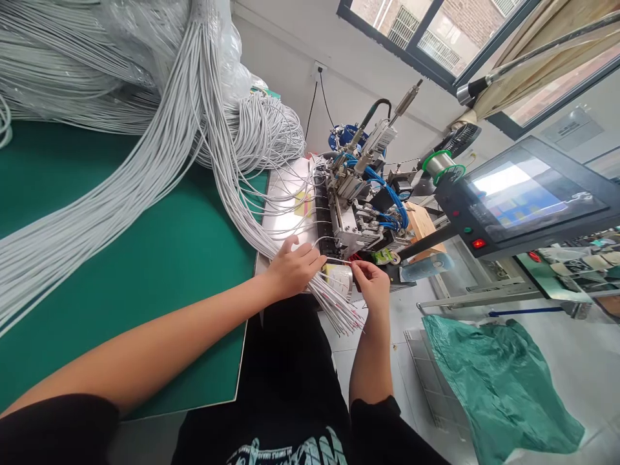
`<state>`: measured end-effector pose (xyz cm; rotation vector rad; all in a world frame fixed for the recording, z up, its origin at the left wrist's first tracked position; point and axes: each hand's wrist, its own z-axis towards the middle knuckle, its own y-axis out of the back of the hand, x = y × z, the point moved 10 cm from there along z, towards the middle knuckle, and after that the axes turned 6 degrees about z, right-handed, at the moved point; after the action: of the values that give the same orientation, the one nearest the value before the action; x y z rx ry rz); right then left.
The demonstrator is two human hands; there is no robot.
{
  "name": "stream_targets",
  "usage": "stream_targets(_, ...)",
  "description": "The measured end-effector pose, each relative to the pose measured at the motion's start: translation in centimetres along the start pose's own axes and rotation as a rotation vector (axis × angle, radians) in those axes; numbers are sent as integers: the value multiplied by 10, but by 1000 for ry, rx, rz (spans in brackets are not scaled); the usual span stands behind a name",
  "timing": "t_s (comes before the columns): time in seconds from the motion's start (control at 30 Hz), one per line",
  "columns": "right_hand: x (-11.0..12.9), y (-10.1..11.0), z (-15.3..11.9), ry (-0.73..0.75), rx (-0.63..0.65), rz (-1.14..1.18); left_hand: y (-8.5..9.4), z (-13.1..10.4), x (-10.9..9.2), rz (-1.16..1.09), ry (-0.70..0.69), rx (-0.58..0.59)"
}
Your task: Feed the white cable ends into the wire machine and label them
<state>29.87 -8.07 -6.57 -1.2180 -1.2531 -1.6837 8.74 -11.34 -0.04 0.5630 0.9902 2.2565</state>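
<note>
My left hand (296, 268) lies over the front part of a bundle of white cables (227, 187), its fingers closed on one white cable near the machine. That cable (338, 260) runs across to my right hand (372, 283), which pinches its end between thumb and fingertips. Below my left hand the loose cable ends (341, 312) fan out, some with reddish tips. A metal machine (356, 213) with blue air tubes stands just beyond both hands, and several single cables lead to its black edge. Between the hands sits a round, labelled container (339, 281).
More cables (271, 129) are heaped on the green table (194, 258) at the left and back, partly under clear plastic. A lit screen (527, 194) stands at the right, near a solder-like wire spool (440, 166). A green bag (504, 387) is at the lower right.
</note>
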Motion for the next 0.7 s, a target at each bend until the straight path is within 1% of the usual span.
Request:
stream_targets(0.17,16,-17,11,130,56,-89,0,1,5,41,57,17)
stream_targets(0.23,19,-24,16,182,76,-86,-2,0,7,40,77,34)
stream_targets(0.3,17,-30,21,200,98,-71,-5,0,8,26,88,52)
stream_targets(0.4,11,-38,27,175,167,-24,-10,-1,9,10,97,81)
stream_targets(0.5,7,-44,30,133,224,72,-13,-1,11,15,117,93)
stream_targets(0.7,-12,-50,32,-56,204,257,-13,-1,15,31,168,86)
